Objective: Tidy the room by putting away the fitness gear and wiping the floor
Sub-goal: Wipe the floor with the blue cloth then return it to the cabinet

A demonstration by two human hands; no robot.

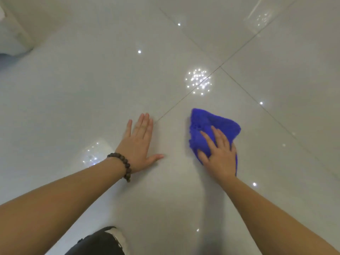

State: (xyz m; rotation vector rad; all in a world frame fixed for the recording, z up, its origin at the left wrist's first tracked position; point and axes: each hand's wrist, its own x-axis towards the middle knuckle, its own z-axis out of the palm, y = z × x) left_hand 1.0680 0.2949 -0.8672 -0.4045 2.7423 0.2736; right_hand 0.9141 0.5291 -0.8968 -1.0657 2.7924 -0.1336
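A crumpled blue cloth (pixel 217 124) lies on the glossy pale tiled floor (pixel 92 89), right of centre. My right hand (pixel 219 154) presses down on the cloth's near part with straight, spread fingers. My left hand (pixel 138 142) lies flat on the bare tile to the left of the cloth, fingers straight, thumb out to the right. A dark bead bracelet (pixel 122 165) circles my left wrist. No fitness gear is in view.
Grout lines (pixel 239 50) cross the tiles beyond the cloth, and ceiling lights glint on the floor. A pale wall and a white edge (pixel 12 32) stand at the far left. My dark-clad knee (pixel 99 242) shows at the bottom.
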